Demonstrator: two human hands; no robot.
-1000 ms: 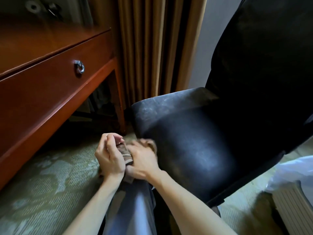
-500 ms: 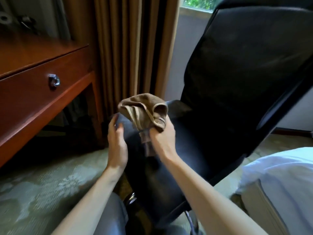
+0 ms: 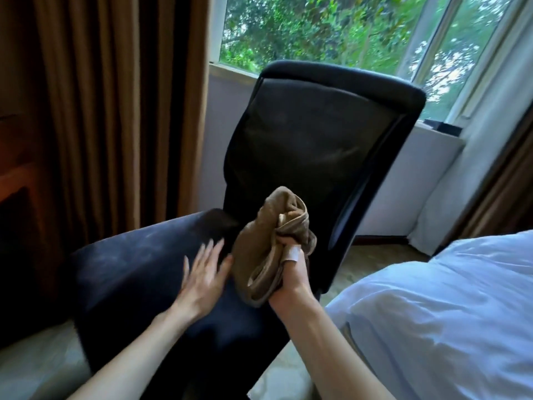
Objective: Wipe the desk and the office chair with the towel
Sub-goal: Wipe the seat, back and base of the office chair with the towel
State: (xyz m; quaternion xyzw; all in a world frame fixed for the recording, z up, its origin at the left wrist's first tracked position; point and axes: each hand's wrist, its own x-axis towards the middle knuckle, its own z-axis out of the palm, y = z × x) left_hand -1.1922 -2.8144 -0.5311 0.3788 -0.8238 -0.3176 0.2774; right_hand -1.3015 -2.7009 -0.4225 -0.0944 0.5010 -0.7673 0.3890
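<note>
1. Head view: right hand (image 3: 291, 284) grips the bunched brown towel (image 3: 271, 249), held up just in front of the office chair (image 3: 317, 145) backrest; a white strip wraps one finger
2. Left hand (image 3: 202, 272) flat, fingers spread, at the seat (image 3: 138, 269); blurred, contact unclear
3. Step, as I judge it: wiping the chair. Better to flatten the towel into a pad, brace the seat against swivel, and stroke top to bottom
4. Seat shows pale dusty scuffs
5. Room: brown curtain (image 3: 115, 111) left, window (image 3: 317, 30) far, white bed (image 3: 447, 298) near right; table (image 3: 11, 174) a dim edge at left
</note>
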